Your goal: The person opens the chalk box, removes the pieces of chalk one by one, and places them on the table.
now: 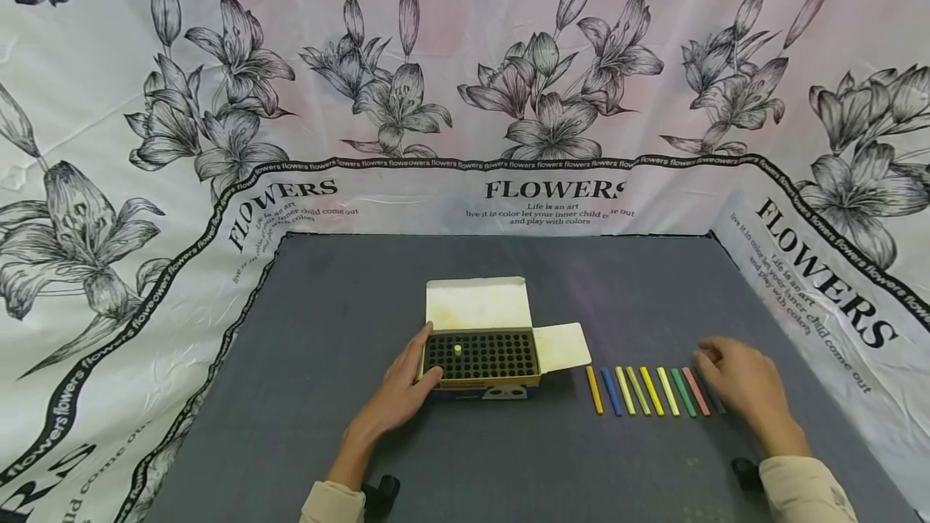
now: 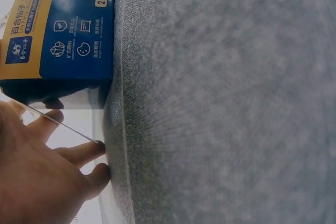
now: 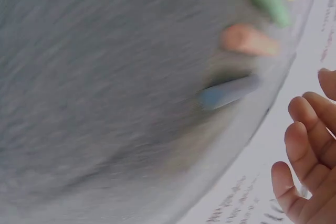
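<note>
A chalk box [image 1: 482, 384] with a black holed insert stands with its white lid and side flap folded out. One pale yellow chalk stick [image 1: 458, 350] stands upright in a hole towards its left. My left hand [image 1: 395, 386] holds the box at its left side, thumb at the front corner; the left wrist view shows the blue and yellow box front [image 2: 79, 30]. My right hand [image 1: 744, 386] hovers by the right end of a row of chalk sticks, fingers loosely bent, holding nothing. Nearest it lies a grey-blue chalk stick [image 3: 230, 92], beside a pink-orange chalk stick [image 3: 249, 40].
Between box and right hand, several chalk sticks lie side by side, from an orange one [image 1: 595, 391] through a blue one [image 1: 611, 392] and yellow ones to a green one [image 1: 683, 392]. Dark grey cloth [image 1: 349, 289] covers the table. Flower-printed sheeting [image 1: 414, 200] surrounds it.
</note>
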{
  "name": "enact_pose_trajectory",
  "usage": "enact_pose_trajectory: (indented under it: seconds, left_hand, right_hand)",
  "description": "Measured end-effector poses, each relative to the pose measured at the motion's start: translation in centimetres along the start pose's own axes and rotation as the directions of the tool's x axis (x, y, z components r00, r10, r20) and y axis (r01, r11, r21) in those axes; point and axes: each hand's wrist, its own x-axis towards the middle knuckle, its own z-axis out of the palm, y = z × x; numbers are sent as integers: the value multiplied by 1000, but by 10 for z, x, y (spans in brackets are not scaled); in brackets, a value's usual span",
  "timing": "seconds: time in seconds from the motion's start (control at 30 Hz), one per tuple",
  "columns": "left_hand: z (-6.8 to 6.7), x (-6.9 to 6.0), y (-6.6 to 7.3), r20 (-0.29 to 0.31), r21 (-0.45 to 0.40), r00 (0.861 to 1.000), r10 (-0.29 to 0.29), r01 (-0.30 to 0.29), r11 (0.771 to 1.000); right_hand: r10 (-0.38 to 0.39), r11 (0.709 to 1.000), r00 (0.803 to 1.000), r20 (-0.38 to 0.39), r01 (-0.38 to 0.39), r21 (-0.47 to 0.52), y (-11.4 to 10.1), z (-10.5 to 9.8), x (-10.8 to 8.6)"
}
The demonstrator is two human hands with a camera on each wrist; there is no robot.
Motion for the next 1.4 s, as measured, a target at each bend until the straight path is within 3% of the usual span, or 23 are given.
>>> enact_pose_trajectory:
  seconds: [0.17,0.4,0.63,0.8,0.9,1.03,1.13,1.23,1.4]
  left_hand:
    - [-2,2,1,0,9,1000,8,-8,1000]
    - [-2,5,4,-5,19,999,34,-34,999]
    - [-2,8,5,2,24,1000,30,-30,999]
    - [-3,8,5,-1,30,1000,25,-25,999]
    - [-3,7,4,0,32,1000,24,-24,999]
    - [-2,6,3,-3,25,1000,10,-10,1000]
    - [-1,5,3,-10,25,1000,-6,7,1000]
    - [0,4,2,-18,30,1000,-9,10,1000]
    - [1,1,-1,-15,35,1000,-16,17,999]
  right_hand:
    - [-67,996,984,-163,76,47,-35,-9,7]
    - [-192,960,910,-368,252,121,-93,-1,22]
    - [-269,896,867,-420,385,221,-144,20,29]
    - [-317,855,824,-470,462,234,-176,41,33]
    - [-337,834,808,-483,494,244,-198,52,33]
    - [-391,813,804,-448,530,241,-227,63,33]
    - [-440,804,811,-385,547,233,-246,71,32]
    - [-458,807,834,-307,535,250,-261,78,31]
    - [-444,842,880,-169,474,258,-278,87,34]
